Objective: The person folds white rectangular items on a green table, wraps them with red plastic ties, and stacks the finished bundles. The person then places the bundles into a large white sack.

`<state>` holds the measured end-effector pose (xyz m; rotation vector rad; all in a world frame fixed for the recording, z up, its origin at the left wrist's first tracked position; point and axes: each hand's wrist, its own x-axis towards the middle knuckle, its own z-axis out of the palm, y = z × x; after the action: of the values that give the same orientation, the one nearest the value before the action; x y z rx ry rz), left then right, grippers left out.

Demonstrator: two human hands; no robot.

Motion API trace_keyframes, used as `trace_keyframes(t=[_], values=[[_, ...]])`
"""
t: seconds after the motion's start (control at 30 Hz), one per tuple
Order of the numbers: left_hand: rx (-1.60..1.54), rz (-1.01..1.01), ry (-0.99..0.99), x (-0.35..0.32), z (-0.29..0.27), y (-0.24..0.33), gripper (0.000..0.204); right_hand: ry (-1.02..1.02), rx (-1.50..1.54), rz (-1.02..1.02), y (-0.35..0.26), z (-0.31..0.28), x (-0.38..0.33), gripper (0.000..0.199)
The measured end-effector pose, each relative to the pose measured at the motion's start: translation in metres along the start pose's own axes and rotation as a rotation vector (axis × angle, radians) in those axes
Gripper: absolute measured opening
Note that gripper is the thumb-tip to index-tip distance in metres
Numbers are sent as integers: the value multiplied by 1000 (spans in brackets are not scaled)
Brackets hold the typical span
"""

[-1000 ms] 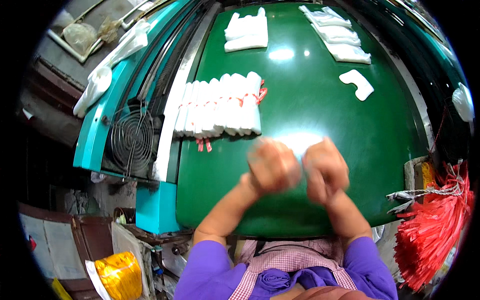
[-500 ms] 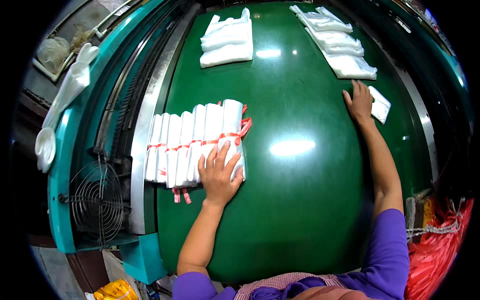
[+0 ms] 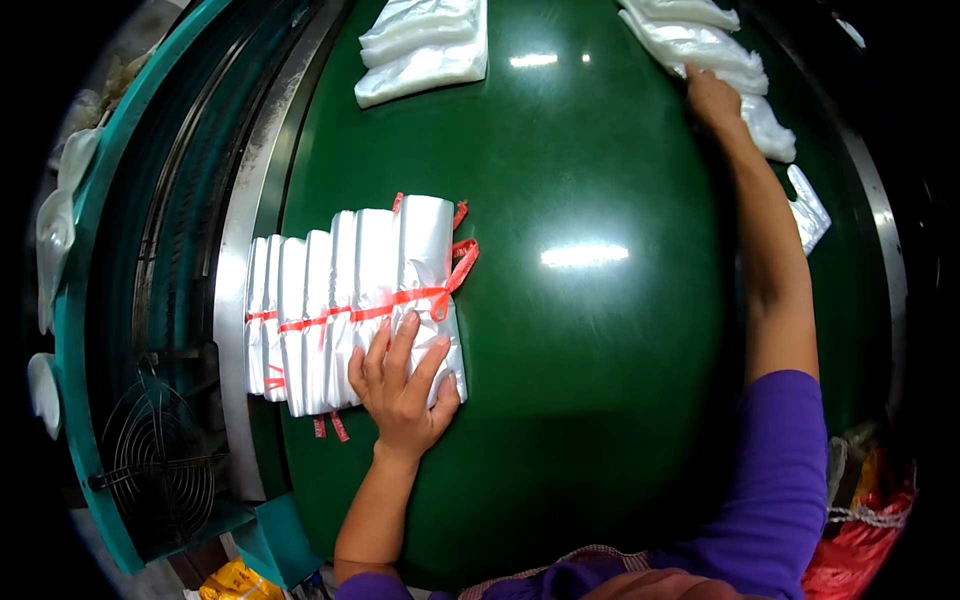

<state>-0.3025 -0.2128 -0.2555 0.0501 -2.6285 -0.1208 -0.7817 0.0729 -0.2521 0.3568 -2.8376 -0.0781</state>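
My left hand lies with fingers spread on the nearest of several rolled bundles of clear plastic bags. A red ribbon binds the bundles across their middles and is tied in a loop on the right one. At the far right, my right hand is at the left edge of a stack of folded plastic bags, its fingers curled against the bags and partly hidden. A small folded white piece of plastic lies beside my right forearm.
Another stack of folded plastic bags lies at the far left of the green table. A metal rail runs along the left side, beside a machine with a round wire fan guard. Red plastic strips hang at the lower right.
My right hand has reached farther forward, from just short of the far-right bag stack onto its left edge. My left hand stays on the tied bundles. The whole view has shifted.
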Motion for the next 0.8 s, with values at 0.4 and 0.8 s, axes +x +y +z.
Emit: trace_keyframes(t=[0.4, 0.8], values=[[-107, 83, 168, 7, 8, 1, 32, -173, 217, -203, -69, -112, -236, 37], [-93, 16, -136, -60, -9, 62, 65, 271, 164, -231, -35, -110, -367, 14]])
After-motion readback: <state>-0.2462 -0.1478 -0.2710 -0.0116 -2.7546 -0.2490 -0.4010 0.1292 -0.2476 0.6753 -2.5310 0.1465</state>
